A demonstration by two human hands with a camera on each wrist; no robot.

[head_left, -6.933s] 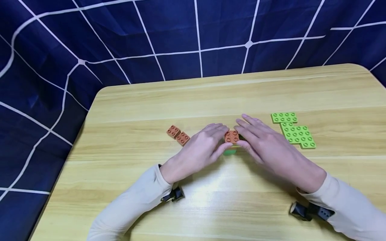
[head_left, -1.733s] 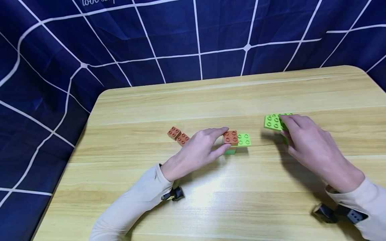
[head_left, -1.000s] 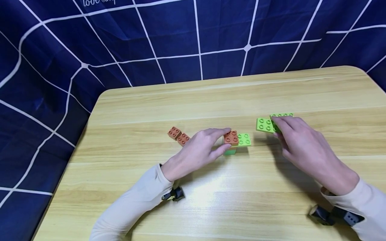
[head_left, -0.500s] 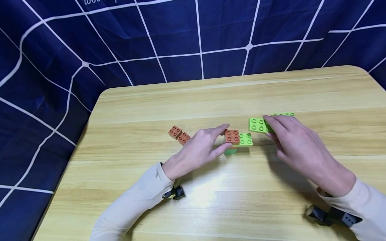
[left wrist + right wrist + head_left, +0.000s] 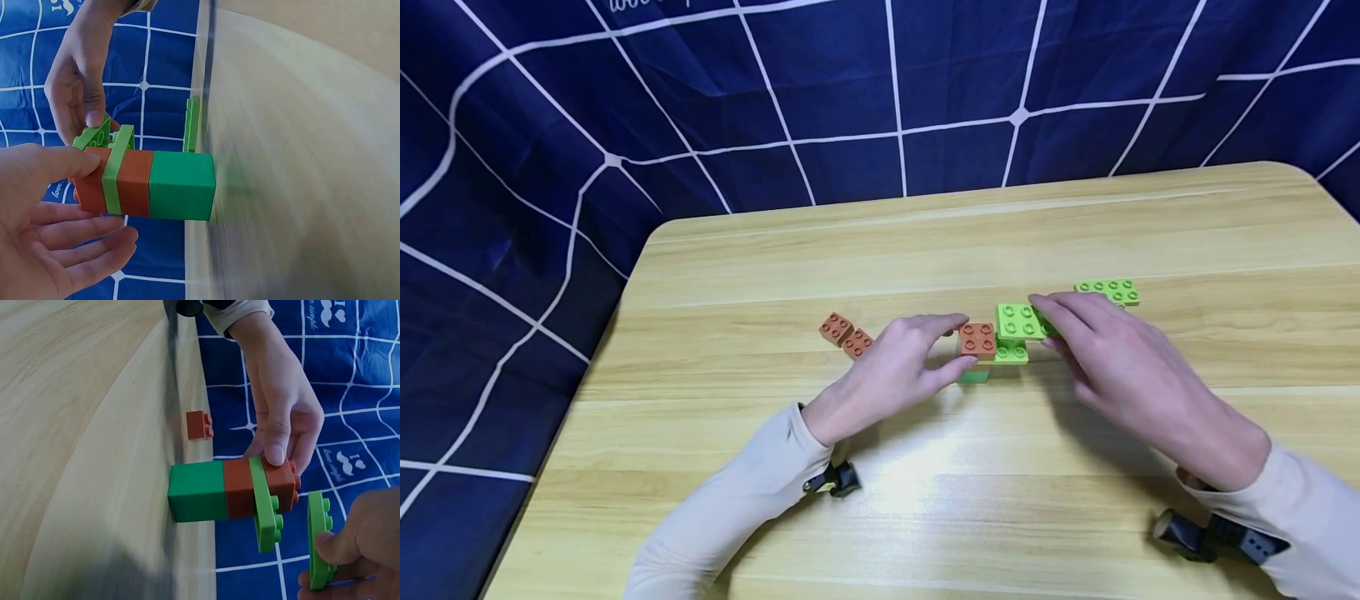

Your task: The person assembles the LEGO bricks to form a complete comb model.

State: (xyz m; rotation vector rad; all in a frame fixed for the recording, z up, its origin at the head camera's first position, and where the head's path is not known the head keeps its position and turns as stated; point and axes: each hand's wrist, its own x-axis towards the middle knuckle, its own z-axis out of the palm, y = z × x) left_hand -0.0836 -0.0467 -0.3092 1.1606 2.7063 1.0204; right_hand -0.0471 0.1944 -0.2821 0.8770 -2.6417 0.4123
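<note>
Held the lime plate [image 5: 1017, 321] just clear of the brick stack [image 5: 134, 184]!

Head view: spotted wood grain on the table [image 5: 880, 258], round studs atop the square orange brick [image 5: 977, 340]. Clamped the left hand [image 5: 891, 371] round that brick, the right hand [image 5: 1123, 362] on the lime plate, above the sandwiched plate [image 5: 1009, 353].

Left wrist view: caught smooth, flat faces down to the green block [image 5: 181, 186] at the base.

Right wrist view: read "I" with a heart [image 5: 340, 314] and moustache [image 5: 326, 312] on navy cloth [image 5: 337, 356]; pinched the lime plate between thumb and fingers.
</note>
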